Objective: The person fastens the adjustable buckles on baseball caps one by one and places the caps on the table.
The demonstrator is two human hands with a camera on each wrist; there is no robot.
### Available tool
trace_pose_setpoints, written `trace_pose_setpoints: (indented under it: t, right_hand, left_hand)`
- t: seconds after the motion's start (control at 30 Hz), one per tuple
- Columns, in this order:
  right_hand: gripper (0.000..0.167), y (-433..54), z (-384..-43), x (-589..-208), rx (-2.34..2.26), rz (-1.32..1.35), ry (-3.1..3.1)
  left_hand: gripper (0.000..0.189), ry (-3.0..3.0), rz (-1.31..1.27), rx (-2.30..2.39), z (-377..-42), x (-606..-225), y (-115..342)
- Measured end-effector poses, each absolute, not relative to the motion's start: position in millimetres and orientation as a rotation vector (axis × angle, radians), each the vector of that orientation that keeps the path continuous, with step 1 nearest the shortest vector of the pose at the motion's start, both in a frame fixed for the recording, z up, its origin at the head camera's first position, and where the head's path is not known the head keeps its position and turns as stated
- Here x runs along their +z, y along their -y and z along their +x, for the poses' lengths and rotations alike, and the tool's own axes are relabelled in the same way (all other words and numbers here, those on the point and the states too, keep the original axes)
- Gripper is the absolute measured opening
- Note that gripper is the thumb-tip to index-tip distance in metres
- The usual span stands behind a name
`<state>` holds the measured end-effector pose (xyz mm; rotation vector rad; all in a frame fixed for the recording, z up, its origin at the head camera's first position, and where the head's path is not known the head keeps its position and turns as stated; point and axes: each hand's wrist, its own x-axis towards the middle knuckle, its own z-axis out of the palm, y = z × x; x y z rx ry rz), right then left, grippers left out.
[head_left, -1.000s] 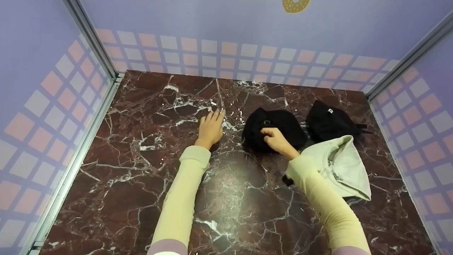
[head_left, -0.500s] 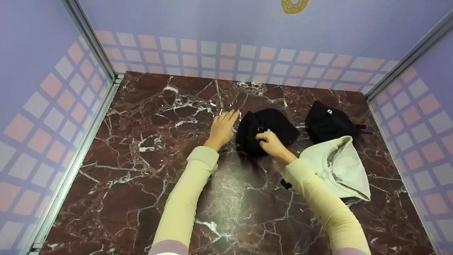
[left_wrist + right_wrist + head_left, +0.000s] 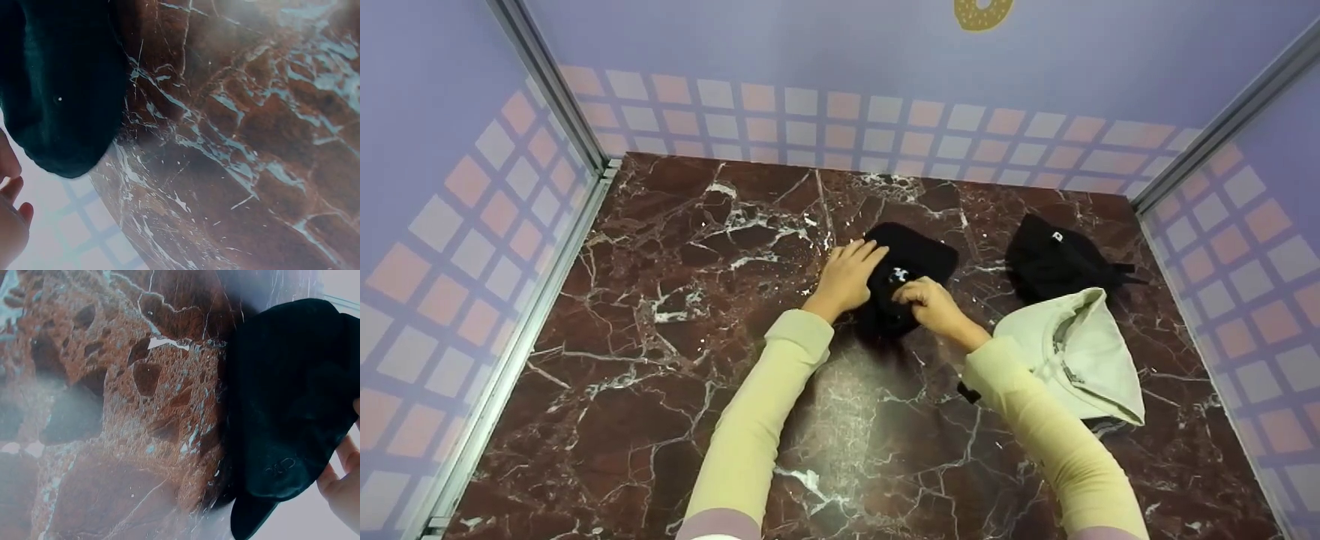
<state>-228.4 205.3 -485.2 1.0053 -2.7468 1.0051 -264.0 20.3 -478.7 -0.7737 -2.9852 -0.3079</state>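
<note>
A black baseball cap (image 3: pixel 922 251) is between my two hands over the dark red marbled table, a small pale patch showing near its middle. My right hand (image 3: pixel 936 306) pinches the cap at its near side, fingers curled in. My left hand (image 3: pixel 847 279) lies along the cap's left side, its fingers extended onto the edge. The right wrist view has the rounded crown of the cap (image 3: pixel 287 399), faint lettering, a brim below and fingertips at its right edge. In the left wrist view, part of the left hand (image 3: pixel 11 230) shows beside the dark cloth (image 3: pixel 67 101).
Another black cap (image 3: pixel 1054 259) with a small white tag lies at the back right. In front of it is a cream hat (image 3: pixel 1099 360), close by my right forearm, with a small black strap end (image 3: pixel 969 391) beside it. Purple checkered walls (image 3: pixel 840 45) enclose the table.
The black cap has shifted left and turned, pulled by my right hand. My left hand has moved right from the bare table to the cap's edge. The other hats have not moved.
</note>
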Motion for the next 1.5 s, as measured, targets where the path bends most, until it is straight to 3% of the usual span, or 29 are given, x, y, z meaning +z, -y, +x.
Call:
trace_pose_setpoints:
  t: [0.6, 1.07, 1.27, 1.5]
  right_hand:
    - [0.026, -220.2, -230.8, -486.5, 1.000, 0.921, 2.777]
    - [0.030, -242.5, -230.9, -487.3, 1.184, 0.743, 3.042]
    - [0.034, -253.5, -235.6, -494.6, 1.050, 0.669, 3.165]
    - [0.020, -256.2, -237.9, -490.2, 1.150, 0.469, 3.164]
  left_hand:
    - [0.040, 2.889, -0.724, -0.438, -262.2, -482.1, 1.2]
    - [0.043, 2.935, -0.719, -0.502, -252.6, -483.0, 12.3]
    - [0.041, 2.945, -0.711, -0.562, -250.6, -480.6, 13.2]
    - [0.036, 2.921, -0.678, -0.688, -250.5, -476.1, 11.8]
